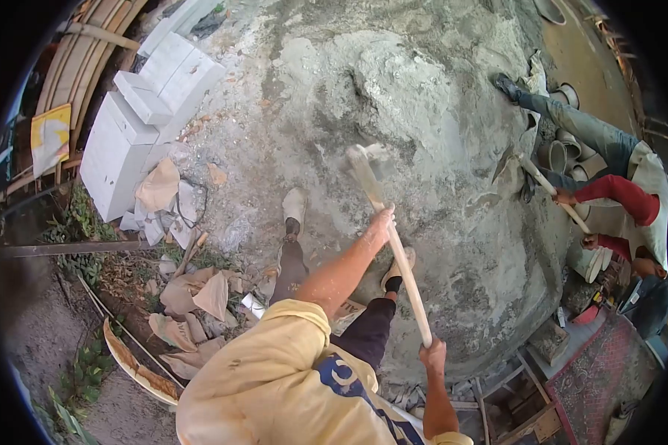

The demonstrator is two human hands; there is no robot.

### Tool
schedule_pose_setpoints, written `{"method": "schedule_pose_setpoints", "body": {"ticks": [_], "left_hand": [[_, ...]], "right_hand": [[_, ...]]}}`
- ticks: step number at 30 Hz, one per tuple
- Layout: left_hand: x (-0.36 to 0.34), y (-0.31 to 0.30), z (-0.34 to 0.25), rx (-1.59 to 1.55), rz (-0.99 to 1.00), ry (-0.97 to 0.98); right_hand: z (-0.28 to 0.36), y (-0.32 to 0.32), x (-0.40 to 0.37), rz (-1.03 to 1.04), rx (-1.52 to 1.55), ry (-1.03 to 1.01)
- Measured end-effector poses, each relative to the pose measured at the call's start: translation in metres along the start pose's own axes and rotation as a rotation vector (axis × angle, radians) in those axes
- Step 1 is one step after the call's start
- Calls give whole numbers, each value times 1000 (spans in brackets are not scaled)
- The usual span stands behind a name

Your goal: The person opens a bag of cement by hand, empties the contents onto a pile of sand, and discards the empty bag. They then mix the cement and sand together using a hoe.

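No legible text, shirt print (pixel 341 374) (blue) unreadable

White blocks (pixel 137 122) stacked upper left, with a crumpled brown sack (pixel 158 185) leaning against them. More torn paper sacks (pixel 197 293) lie on the dirt below, near green weeds (pixel 85 371). Yellow sheet (pixel 50 133) hangs on curved slats at far left. At right, a co-worker (pixel 631 193) in red sleeves and jeans holds their own long-handled tool (pixel 553 193). Round pots (pixel 564 152) sit behind their legs. Red patterned mat (pixel 594 378) lower right, wooden frame (pixel 527 415) beside it.

Yellow shirt (pixel 274 371) (blue print); dark trousers (pixel 367 334)
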State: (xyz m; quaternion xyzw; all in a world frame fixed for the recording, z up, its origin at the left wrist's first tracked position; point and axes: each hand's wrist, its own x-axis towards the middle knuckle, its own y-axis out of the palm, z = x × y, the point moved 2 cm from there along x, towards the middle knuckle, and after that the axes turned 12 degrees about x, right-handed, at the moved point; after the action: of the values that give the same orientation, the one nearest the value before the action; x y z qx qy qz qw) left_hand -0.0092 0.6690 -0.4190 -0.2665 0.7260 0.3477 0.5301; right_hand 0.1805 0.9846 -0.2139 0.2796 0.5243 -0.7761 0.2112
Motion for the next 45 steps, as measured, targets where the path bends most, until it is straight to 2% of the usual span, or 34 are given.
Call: {"method": "schedule_pose_setpoints", "body": {"ticks": [1,2,3,5,7,8,10,11,13,15,16,17,20,22,26,27,28,32,36,37,39,40,41,43,44,45], "left_hand": [[13,-29,-57,29,-114,55],[13,-56,-118,-19,-210,194],[4,-85,-183,-13,-142,287],[-83,-107,-309,-32,-158,448],[-157,-116,-406,23,77,741],[-181,-117,-443,111,106,853],[-213,-119,-471,223,85,1009],[-204,-131,-469,208,77,1005],[-174,-154,-459,364,-131,981],[-140,-173,-398,317,-62,780],[-119,-183,-360,295,-36,666],[-97,-197,-319,267,0,521],[-46,-231,-191,220,25,247],[-36,-234,-135,186,41,90],[-23,-200,-95,241,98,-3],[-20,-189,-90,277,164,74],[-20,-173,-91,286,171,72],[-1,-92,-92,250,243,54],[3,11,-53,40,205,-95],[2,32,-31,-19,158,-154],[-14,79,15,16,246,-153],[-25,103,50,28,326,-135],[-30,128,88,-70,336,-228],[-14,174,205,-239,363,-371],[-63,193,229,-220,375,-485],[-97,212,297,-50,402,-587]], "right_hand": [[42,18,37,3,95,-55],[102,21,67,-23,207,-190],[147,29,98,21,227,-248],[236,35,149,25,341,-405],[334,17,191,16,376,-599],[370,15,213,-15,396,-649],[440,-2,249,-13,442,-717],[465,-15,264,-17,418,-748],[479,-25,278,-27,402,-782],[457,-34,297,-22,322,-707],[428,-34,303,-21,257,-592],[389,-33,308,-18,189,-482],[252,-33,320,49,-86,-138],[223,-48,303,11,-242,6],[242,-78,307,53,-404,-105],[257,-90,305,95,-443,-149],[267,-102,306,124,-474,-200],[248,-151,304,99,-497,-260],[160,-205,224,82,-454,-223],[138,-221,188,70,-424,-157],[86,-246,108,18,-361,-36],[59,-254,56,-15,-333,30],[40,-261,4,-38,-363,144],[12,-264,-74,-129,-386,323],[-6,-260,-114,-182,-378,402],[-29,-257,-155,-191,-377,554]]}}
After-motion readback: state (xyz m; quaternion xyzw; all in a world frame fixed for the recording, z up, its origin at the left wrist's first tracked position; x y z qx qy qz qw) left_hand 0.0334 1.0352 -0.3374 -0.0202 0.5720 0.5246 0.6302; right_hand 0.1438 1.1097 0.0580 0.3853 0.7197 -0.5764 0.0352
